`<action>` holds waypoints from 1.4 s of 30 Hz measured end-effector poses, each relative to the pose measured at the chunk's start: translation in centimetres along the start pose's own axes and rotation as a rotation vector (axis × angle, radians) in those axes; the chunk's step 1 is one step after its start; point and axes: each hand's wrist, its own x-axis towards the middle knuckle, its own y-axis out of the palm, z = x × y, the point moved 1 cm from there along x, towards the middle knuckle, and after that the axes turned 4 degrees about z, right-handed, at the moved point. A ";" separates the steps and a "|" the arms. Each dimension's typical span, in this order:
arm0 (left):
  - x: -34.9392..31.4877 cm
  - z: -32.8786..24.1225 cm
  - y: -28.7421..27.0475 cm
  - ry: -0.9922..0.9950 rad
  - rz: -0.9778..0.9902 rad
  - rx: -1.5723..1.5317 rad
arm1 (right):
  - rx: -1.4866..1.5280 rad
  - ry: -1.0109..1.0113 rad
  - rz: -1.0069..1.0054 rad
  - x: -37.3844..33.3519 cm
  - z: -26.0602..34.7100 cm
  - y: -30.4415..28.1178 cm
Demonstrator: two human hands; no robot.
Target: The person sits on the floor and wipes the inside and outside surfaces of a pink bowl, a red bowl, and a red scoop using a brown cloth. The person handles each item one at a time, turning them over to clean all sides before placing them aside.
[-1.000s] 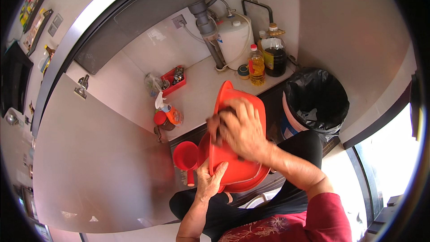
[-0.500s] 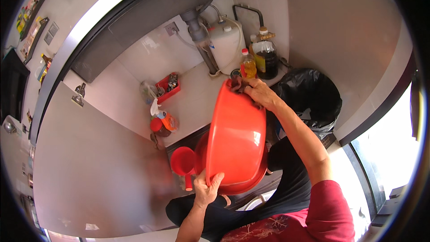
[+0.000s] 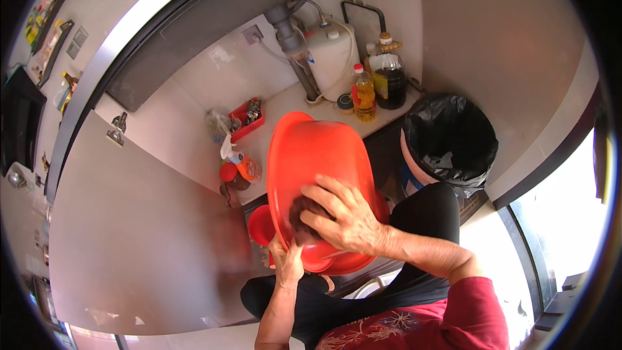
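Note:
A large red plastic basin (image 3: 324, 149) is tilted on its side in front of me, its smooth outer surface turned toward me. My left hand (image 3: 287, 260) is closed on the lower left of its rim. Against the basin's outside, my right hand (image 3: 343, 217) presses a dark brown cloth (image 3: 303, 214), fingers bent over it; the palm hides part of the cloth. Another red basin (image 3: 353, 262) shows just beneath the first one. Behind the rim on the left, a red dipper (image 3: 260, 225) is partly covered.
An open cabinet holds a white tank (image 3: 332, 58), an oil bottle (image 3: 363, 94), a dark-filled jug (image 3: 390, 84), a spray bottle (image 3: 245, 165), a red-lidded jar (image 3: 233, 176) and a red tray (image 3: 243, 131). A bin lined with a black bag (image 3: 447, 133) stands right. A cabinet door (image 3: 142, 233) hangs open left.
My right hand, with the cloth, has moved from the basin's far upper rim down onto its outer side. The basin has tipped further left; my left hand keeps hold of the rim.

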 end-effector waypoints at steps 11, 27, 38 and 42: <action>-1.0 -1.0 -0.9 -0.003 0.203 0.053 | 0.494 -0.083 0.427 7.2 -9.7 -2.7; -0.1 -0.8 -2.3 -0.219 0.576 -0.200 | 0.409 -0.328 0.310 5.5 -6.5 -5.3; 1.4 -2.7 1.8 0.073 0.126 0.112 | 0.146 -0.245 0.075 2.6 -2.4 -2.6; 0.9 -1.6 1.5 0.004 0.042 0.170 | 0.341 -0.112 0.022 2.0 -4.9 -0.8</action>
